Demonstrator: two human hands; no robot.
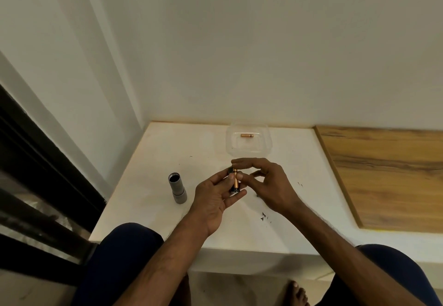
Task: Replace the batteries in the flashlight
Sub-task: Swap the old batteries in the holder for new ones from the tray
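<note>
Flashlight (177,188) lies left on table (143,185), inside its edges, open end toward the wall. Mid-table, left hand (213,200) grips battery (235,179), long axis pointing away. Right hand (268,185) pinches its far end.

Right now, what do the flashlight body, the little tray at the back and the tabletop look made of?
Flashlight body: matte grey, likely metal, possibly plastic; even dull sheen.
Tray: thin clear plastic; the tabletop shows through its walls.
Tabletop: smooth white, stone or laminate; faint gloss, I cannot tell which.
</note>
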